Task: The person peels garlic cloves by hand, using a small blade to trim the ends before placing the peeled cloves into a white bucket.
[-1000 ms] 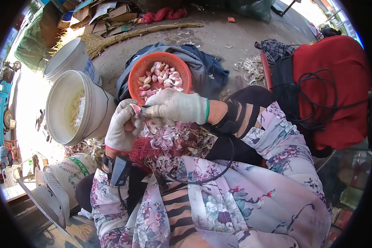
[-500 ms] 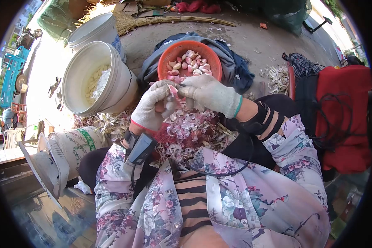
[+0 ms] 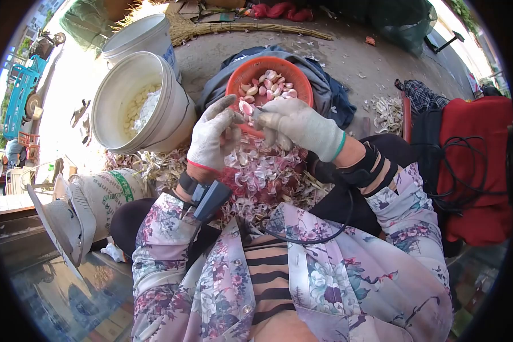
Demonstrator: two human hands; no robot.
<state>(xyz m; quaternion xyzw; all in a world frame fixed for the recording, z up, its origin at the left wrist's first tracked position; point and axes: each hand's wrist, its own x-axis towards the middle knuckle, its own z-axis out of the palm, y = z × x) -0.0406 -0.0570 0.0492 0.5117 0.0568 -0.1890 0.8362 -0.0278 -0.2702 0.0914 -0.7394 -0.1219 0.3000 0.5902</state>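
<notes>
Opening wider than before, left hand [image 3: 210,137] near clove [image 3: 247,108]

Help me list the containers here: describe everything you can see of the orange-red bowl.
The round, orange-red bowl looks like plastic, with a rim and sloping walls. It sits open side up amid bunched grey and dark blue cloth and holds loose pinkish and white garlic cloves. The gloved left hand and right hand overlap its near side in view; whether they touch it cannot be told.
</notes>
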